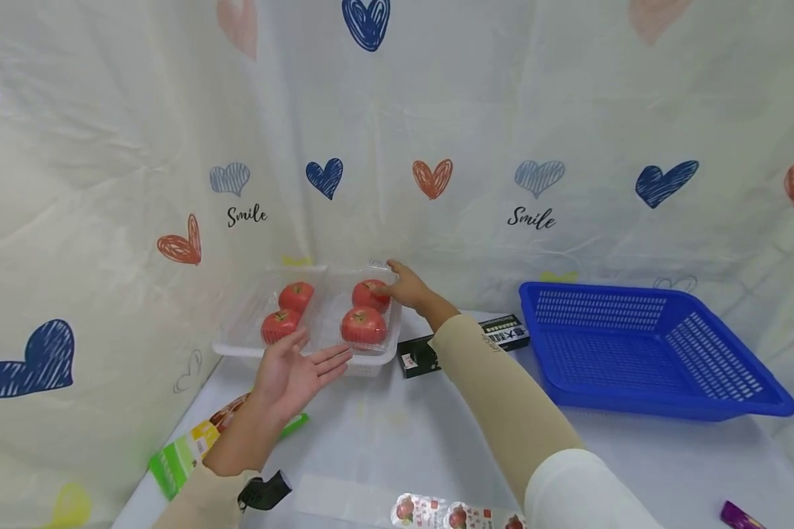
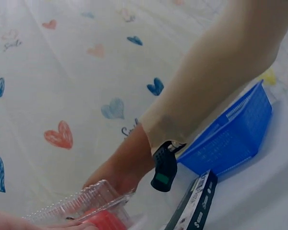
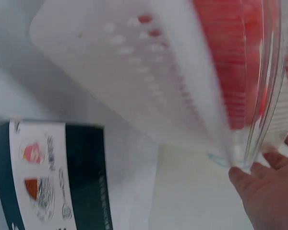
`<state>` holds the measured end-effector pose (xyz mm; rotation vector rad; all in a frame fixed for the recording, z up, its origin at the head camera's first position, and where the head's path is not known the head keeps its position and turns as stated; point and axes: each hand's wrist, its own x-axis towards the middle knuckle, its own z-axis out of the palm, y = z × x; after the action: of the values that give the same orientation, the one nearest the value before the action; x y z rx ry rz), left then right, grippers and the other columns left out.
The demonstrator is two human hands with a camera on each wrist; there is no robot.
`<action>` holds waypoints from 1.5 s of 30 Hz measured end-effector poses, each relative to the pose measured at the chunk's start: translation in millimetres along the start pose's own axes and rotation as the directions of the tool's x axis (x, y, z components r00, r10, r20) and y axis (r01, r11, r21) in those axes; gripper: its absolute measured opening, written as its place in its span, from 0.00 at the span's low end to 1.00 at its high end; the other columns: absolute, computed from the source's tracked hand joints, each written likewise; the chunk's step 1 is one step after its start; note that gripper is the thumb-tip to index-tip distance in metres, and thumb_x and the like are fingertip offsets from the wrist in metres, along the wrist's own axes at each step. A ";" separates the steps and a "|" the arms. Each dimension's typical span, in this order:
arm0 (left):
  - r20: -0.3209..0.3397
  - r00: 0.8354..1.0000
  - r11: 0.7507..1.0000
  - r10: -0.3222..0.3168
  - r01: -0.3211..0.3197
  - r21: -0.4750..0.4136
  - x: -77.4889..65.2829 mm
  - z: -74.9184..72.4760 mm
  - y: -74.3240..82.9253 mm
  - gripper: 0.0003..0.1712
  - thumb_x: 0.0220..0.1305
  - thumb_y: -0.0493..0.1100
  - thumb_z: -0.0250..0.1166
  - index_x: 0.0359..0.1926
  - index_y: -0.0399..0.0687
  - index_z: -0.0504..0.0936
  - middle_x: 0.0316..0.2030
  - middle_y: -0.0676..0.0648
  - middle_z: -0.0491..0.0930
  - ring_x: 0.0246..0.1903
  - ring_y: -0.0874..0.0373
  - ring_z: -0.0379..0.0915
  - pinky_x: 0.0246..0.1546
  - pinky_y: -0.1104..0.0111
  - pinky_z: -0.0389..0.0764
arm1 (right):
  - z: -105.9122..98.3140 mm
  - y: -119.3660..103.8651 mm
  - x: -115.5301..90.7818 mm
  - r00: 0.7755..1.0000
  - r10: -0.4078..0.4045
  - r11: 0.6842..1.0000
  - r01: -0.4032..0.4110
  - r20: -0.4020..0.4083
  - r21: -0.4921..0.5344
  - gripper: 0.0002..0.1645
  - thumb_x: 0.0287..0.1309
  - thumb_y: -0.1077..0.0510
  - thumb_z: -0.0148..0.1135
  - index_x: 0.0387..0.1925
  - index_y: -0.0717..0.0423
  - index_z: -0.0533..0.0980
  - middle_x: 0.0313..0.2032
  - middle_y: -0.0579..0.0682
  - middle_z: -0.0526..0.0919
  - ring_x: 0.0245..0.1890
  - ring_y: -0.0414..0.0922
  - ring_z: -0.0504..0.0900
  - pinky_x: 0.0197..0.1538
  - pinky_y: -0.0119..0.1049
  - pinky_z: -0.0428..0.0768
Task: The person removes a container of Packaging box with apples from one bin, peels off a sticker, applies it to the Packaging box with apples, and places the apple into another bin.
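Two clear plastic boxes sit side by side in a white basket (image 1: 370,364) at the back left, each with two red tomatoes. My right hand (image 1: 406,286) is at the far right corner of the right-hand box (image 1: 327,290). Its thumb overlaps a tomato (image 1: 370,294) in the head view; in the right wrist view its fingertips (image 3: 240,177) are right at the box's edge. Palm up, my left hand (image 1: 291,375) has its fingers straight along the front of the boxes, close to the left-hand box (image 1: 251,312) and the front tomato (image 1: 362,325).
A blue plastic basket (image 1: 609,345) stands at the right. Between the baskets lies a black printed box (image 1: 420,356), partly behind my right sleeve. A green and yellow packet (image 1: 175,459) lies at left, a strip of fruit-printed labels (image 1: 459,514) in front, a purple object (image 1: 739,514) at lower right.
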<state>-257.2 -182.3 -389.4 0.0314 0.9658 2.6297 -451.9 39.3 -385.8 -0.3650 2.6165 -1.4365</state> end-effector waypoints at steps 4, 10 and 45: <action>0.015 1.000 1.000 0.009 -0.009 -0.027 -5.6 6.4 4.0 0.47 0.73 0.52 0.49 0.74 0.63 0.22 0.71 0.28 0.44 0.68 0.30 0.47 0.68 0.49 0.53 | -3.2 -3.7 -3.2 1.000 -0.012 1.000 0.012 -0.017 0.003 0.51 0.56 0.44 0.68 0.74 0.50 0.54 0.72 0.54 0.56 0.71 0.54 0.54 0.66 0.57 0.61; 0.060 0.998 1.000 0.010 -0.009 -0.027 -11.3 16.3 5.1 0.42 0.75 0.50 0.47 0.74 0.67 0.27 0.71 0.28 0.44 0.69 0.30 0.46 0.67 0.49 0.54 | -16.0 -11.6 -9.7 0.996 -0.043 0.999 0.042 -0.075 -0.016 0.53 0.52 0.43 0.71 0.74 0.48 0.55 0.70 0.52 0.61 0.69 0.54 0.58 0.64 0.56 0.64; -0.035 0.995 0.962 0.096 -0.084 0.262 -0.7 43.2 -26.5 0.34 0.75 0.51 0.50 0.76 0.68 0.47 0.45 0.36 0.81 0.52 0.41 0.77 0.56 0.53 0.72 | -113.1 7.1 -114.0 0.990 0.078 0.986 -0.060 -0.115 0.153 0.45 0.56 0.49 0.68 0.71 0.54 0.60 0.72 0.60 0.56 0.68 0.60 0.59 0.64 0.58 0.64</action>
<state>-242.6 -136.6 -372.9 0.0784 1.3504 2.5756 -369.5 166.0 -331.0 -0.1737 2.5622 -1.6667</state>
